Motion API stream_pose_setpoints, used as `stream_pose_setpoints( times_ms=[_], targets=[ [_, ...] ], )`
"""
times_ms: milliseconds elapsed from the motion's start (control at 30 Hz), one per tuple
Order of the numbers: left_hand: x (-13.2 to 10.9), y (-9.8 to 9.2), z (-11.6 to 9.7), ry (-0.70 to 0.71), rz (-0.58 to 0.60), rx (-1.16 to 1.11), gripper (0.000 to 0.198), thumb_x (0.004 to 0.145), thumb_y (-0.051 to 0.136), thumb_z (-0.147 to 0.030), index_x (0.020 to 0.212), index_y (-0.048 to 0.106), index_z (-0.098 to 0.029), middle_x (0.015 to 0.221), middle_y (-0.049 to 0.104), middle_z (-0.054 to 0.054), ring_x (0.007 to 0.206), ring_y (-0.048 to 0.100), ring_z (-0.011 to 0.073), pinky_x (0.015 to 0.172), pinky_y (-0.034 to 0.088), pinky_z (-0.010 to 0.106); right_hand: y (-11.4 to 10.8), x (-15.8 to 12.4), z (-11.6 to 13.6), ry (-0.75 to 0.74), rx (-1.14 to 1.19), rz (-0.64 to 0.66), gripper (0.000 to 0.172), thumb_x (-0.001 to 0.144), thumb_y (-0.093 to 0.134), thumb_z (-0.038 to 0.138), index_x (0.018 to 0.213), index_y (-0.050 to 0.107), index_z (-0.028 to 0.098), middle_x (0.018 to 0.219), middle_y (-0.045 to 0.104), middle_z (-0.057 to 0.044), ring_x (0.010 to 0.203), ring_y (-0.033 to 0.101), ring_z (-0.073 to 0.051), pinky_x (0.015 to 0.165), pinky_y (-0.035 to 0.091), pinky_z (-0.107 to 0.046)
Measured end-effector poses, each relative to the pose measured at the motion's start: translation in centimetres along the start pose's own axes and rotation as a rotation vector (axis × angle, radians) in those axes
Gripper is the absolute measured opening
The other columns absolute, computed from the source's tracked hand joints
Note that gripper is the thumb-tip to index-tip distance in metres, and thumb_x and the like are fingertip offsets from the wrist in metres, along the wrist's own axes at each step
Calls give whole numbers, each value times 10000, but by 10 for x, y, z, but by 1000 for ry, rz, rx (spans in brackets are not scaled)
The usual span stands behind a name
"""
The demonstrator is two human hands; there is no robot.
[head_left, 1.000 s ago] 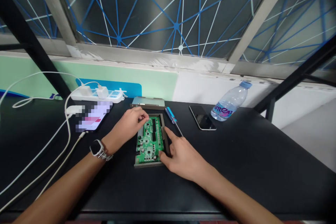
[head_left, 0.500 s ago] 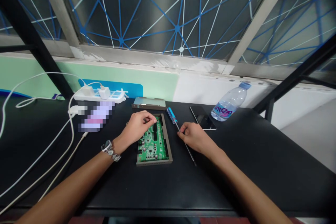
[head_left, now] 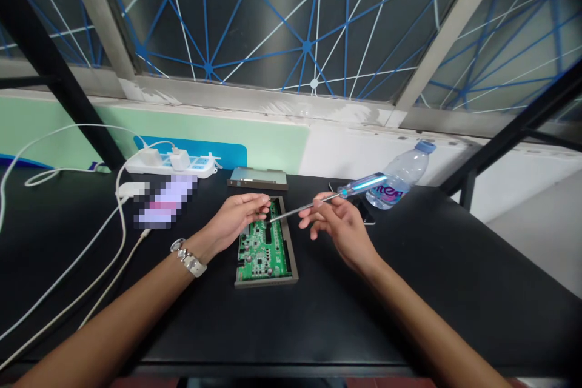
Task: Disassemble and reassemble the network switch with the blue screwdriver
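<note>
A person's right hand (head_left: pixel 339 224) pinches a blue-handled screwdriver (head_left: pixel 361 185) by the metal shaft just below the handle, thumb and first fingers closed in a narrow grip, the remaining fingers loosely curled; the handle tilts up and away to the right, in front of a clear plastic water bottle (head_left: pixel 400 176), while the shaft slants down across the gap between the hands; its tip ends over the top of a green circuit board (head_left: pixel 264 251), just beside the left fingertips (head_left: pixel 264 199), though whether it touches the board or those fingers is hard to make out; the left hand (head_left: pixel 236 217), a metal-banded wristwatch (head_left: pixel 188 260) on its wrist, stands half open and holds nothing, fingers reaching over the upper end of the board; their contact with it cannot be told; the board sits in a shallow grey metal tray (head_left: pixel 289 242) on a black table (head_left: pixel 409 315), with a flat metal cover plate (head_left: pixel 257 178) lying just beyond it; a black smartphone (head_left: pixel 369 219) lies mostly hidden behind the right hand and the screwdriver; to the left, a second phone (head_left: pixel 166 201) is pixelated beyond reading, near white cables (head_left: pixel 91 242) that run to a white power strip (head_left: pixel 170 165) along the wall
</note>
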State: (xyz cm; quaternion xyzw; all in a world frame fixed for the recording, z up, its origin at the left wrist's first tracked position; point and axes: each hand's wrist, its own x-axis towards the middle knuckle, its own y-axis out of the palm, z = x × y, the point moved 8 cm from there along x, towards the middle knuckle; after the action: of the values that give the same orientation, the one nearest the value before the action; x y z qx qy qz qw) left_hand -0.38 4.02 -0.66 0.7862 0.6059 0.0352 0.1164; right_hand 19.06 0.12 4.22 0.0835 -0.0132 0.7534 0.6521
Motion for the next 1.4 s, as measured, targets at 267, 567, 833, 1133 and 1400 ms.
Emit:
stream_pose_setpoints(
  times_ms=[267,567,833,1133,1400],
  targets=[
    [0,1,6,-72,-11,-176,204,783,777,-287,911,719,-139,1000,696,99,893,643,158,886,515,306,-12,-2,7,-179,50,-169,198,913,615,374,968,494,227,851,718,-52,776,723,-213,547,552,-297],
    [-1,6,9,-67,34,-188,216,802,775,-304,932,727,-139,997,691,97,894,636,158,902,505,306,-9,-4,11,-215,56,-192,194,920,618,371,965,499,225,860,714,-49,790,720,-213,530,563,-289],
    [-3,8,8,-78,33,-242,226,777,805,-288,914,743,-120,955,686,86,879,624,148,886,488,285,-9,-4,12,-246,87,-187,194,912,640,358,967,516,218,851,721,-51,782,723,-214,508,571,-282],
    [-4,10,8,-98,2,-313,198,748,830,-256,861,759,-110,911,679,78,866,620,145,883,486,287,-7,-5,12,-268,102,-156,144,925,636,321,963,542,219,863,723,-51,799,727,-223,491,576,-283],
    [-4,13,5,-59,-5,-331,160,741,832,-234,821,765,-112,874,678,68,855,619,133,868,498,259,-8,-6,13,-281,90,-172,141,927,626,326,973,559,211,878,731,-62,812,739,-237,523,589,-308]
  ],
)
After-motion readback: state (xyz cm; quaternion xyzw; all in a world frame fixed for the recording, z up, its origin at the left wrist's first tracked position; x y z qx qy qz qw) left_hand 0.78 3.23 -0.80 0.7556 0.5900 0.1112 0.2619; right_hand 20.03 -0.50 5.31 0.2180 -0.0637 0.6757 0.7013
